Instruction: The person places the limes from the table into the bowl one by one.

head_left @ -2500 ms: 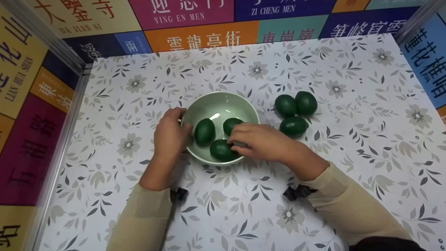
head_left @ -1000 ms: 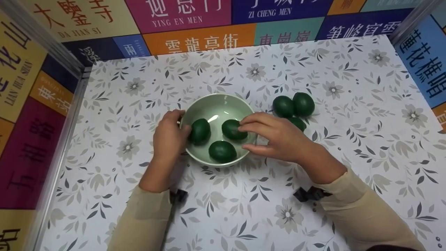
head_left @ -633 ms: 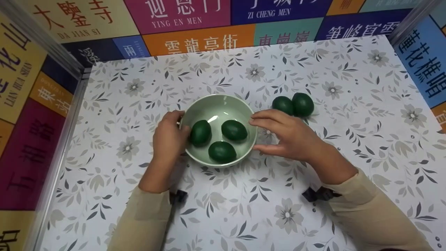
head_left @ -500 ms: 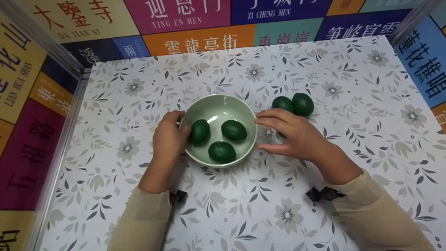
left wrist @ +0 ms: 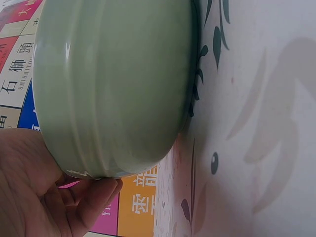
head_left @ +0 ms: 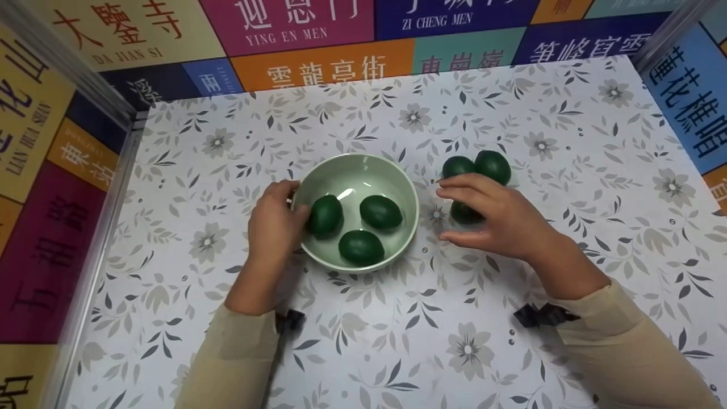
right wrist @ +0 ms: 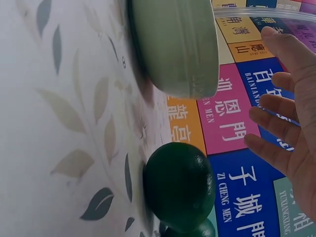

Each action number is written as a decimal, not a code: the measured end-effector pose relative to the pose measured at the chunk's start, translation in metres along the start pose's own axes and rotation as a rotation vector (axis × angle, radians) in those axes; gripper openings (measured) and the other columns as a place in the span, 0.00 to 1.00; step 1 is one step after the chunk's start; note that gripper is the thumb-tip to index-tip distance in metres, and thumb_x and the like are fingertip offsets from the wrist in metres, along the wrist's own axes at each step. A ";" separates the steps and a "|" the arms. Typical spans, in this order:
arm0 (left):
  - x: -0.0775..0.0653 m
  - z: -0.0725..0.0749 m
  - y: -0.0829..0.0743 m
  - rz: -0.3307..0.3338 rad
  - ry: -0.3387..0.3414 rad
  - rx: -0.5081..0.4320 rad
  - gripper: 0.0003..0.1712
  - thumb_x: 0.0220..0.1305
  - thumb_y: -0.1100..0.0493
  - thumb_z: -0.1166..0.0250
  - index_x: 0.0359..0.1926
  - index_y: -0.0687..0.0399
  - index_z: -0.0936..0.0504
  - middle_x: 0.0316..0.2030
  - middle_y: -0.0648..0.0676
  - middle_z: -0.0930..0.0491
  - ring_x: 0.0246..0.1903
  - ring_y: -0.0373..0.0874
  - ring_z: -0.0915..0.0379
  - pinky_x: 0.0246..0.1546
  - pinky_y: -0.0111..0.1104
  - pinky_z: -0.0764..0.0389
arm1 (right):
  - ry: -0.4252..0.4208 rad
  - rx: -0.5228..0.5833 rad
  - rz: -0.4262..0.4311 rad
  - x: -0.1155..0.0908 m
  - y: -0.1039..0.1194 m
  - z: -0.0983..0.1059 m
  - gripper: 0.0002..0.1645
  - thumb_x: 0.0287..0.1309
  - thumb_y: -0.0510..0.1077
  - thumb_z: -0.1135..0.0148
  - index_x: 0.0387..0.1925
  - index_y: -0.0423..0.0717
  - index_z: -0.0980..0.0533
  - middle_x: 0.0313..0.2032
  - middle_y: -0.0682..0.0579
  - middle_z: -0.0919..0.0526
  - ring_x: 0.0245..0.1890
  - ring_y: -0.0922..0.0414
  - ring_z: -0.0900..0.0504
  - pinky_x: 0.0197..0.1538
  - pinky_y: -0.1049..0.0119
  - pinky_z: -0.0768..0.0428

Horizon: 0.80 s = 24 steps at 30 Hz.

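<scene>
A pale green bowl (head_left: 360,170) stands on the table in the head view, with three dark green limes (head_left: 380,212) lying inside. My left hand (head_left: 275,224) grips its left side, thumb over the rim. In the left wrist view, fingertips (left wrist: 101,195) press against the outer wall of the bowl (left wrist: 118,89). Right of the bowl, my right hand (head_left: 502,218) hovers with fingers apart and nothing held. It partly covers one lime (head_left: 466,212); two more limes (head_left: 493,166) sit just behind. The right wrist view shows a lime (right wrist: 180,185) below the spread right hand (right wrist: 296,113).
The table (head_left: 363,341) has a white cloth with grey leaves and flowers. Colourful panels (head_left: 324,68) with lettering wall off the back and both sides. A black strap piece (head_left: 545,315) sits at the right cuff.
My right hand has let go of a lime in the bowl, drawn back over the rim and moved right to the loose limes. My left hand stays on the bowl.
</scene>
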<state>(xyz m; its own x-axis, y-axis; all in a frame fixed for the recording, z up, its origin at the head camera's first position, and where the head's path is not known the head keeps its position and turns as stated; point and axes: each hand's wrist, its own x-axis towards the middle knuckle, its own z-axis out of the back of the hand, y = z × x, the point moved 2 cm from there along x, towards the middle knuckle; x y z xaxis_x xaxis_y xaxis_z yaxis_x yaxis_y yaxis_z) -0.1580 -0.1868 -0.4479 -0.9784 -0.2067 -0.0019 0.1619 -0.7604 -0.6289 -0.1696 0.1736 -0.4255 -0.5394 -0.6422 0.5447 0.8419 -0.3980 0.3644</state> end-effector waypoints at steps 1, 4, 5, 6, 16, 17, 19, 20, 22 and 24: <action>0.000 0.000 0.000 0.000 0.000 -0.001 0.24 0.65 0.61 0.36 0.62 0.55 0.18 0.53 0.57 0.17 0.49 0.53 0.19 0.50 0.48 0.19 | 0.002 -0.004 -0.007 -0.002 -0.001 0.000 0.38 0.62 0.68 0.35 0.61 0.44 0.20 0.60 0.44 0.18 0.60 0.46 0.19 0.70 0.80 0.35; 0.000 0.000 0.000 -0.001 -0.002 -0.002 0.24 0.64 0.60 0.36 0.62 0.54 0.18 0.53 0.56 0.17 0.49 0.53 0.19 0.50 0.47 0.19 | 0.004 -0.008 -0.025 -0.006 -0.004 -0.001 0.38 0.63 0.69 0.36 0.62 0.45 0.20 0.60 0.45 0.18 0.60 0.47 0.19 0.70 0.82 0.36; 0.000 0.000 0.000 -0.003 -0.003 -0.002 0.24 0.64 0.60 0.36 0.62 0.54 0.18 0.53 0.56 0.17 0.49 0.53 0.19 0.50 0.47 0.19 | 0.006 -0.007 -0.032 -0.007 -0.005 -0.002 0.38 0.63 0.69 0.36 0.62 0.45 0.20 0.60 0.46 0.18 0.60 0.47 0.19 0.69 0.82 0.36; 0.000 0.000 0.000 -0.006 -0.005 -0.002 0.24 0.64 0.60 0.36 0.62 0.54 0.18 0.53 0.56 0.17 0.49 0.53 0.19 0.49 0.47 0.19 | 0.008 -0.004 -0.038 -0.008 -0.006 -0.002 0.38 0.63 0.68 0.35 0.62 0.46 0.20 0.60 0.46 0.18 0.60 0.48 0.20 0.69 0.82 0.36; 0.000 -0.001 0.001 -0.015 -0.008 -0.017 0.23 0.64 0.61 0.37 0.60 0.53 0.17 0.52 0.55 0.17 0.47 0.51 0.19 0.47 0.47 0.19 | 0.104 -0.078 -0.152 -0.020 -0.020 -0.001 0.43 0.44 0.52 0.16 0.64 0.49 0.21 0.62 0.47 0.20 0.63 0.48 0.21 0.69 0.81 0.35; 0.000 -0.001 0.001 -0.015 -0.008 -0.017 0.23 0.64 0.61 0.37 0.60 0.53 0.17 0.52 0.55 0.17 0.47 0.52 0.19 0.47 0.47 0.19 | 0.113 -0.091 -0.164 -0.021 -0.021 -0.001 0.44 0.44 0.52 0.16 0.64 0.49 0.21 0.63 0.47 0.20 0.63 0.48 0.21 0.69 0.78 0.33; 0.000 -0.001 0.001 -0.016 -0.008 -0.017 0.23 0.64 0.61 0.37 0.60 0.53 0.17 0.52 0.55 0.17 0.47 0.52 0.19 0.47 0.47 0.19 | 0.123 -0.107 -0.191 -0.022 -0.024 0.000 0.44 0.44 0.52 0.15 0.65 0.50 0.21 0.63 0.48 0.20 0.64 0.48 0.21 0.67 0.70 0.28; 0.000 -0.001 0.001 -0.016 -0.007 -0.016 0.23 0.64 0.61 0.37 0.60 0.53 0.17 0.52 0.55 0.17 0.48 0.52 0.19 0.48 0.47 0.19 | 0.127 -0.113 -0.203 -0.022 -0.025 0.001 0.44 0.44 0.52 0.15 0.65 0.50 0.21 0.63 0.49 0.20 0.64 0.48 0.21 0.66 0.65 0.26; 0.000 -0.001 0.002 -0.015 -0.006 -0.017 0.23 0.64 0.61 0.36 0.60 0.53 0.18 0.53 0.56 0.16 0.48 0.52 0.19 0.48 0.47 0.19 | 0.136 -0.122 -0.222 -0.022 -0.026 0.001 0.43 0.45 0.53 0.16 0.64 0.50 0.21 0.63 0.49 0.20 0.64 0.48 0.22 0.65 0.58 0.24; 0.000 0.000 0.002 -0.011 -0.004 -0.018 0.23 0.64 0.61 0.36 0.60 0.53 0.18 0.53 0.56 0.17 0.48 0.52 0.19 0.49 0.47 0.18 | 0.141 -0.126 -0.241 -0.022 -0.028 0.001 0.42 0.45 0.53 0.16 0.64 0.49 0.21 0.63 0.49 0.19 0.64 0.48 0.22 0.64 0.54 0.23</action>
<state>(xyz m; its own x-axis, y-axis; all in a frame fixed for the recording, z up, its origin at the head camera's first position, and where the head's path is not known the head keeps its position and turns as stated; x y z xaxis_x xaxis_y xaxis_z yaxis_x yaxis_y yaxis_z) -0.1582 -0.1884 -0.4497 -0.9796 -0.2006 0.0079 0.1487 -0.7513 -0.6429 -0.1815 0.1993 -0.4466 -0.7236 -0.6006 0.3400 0.6901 -0.6224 0.3692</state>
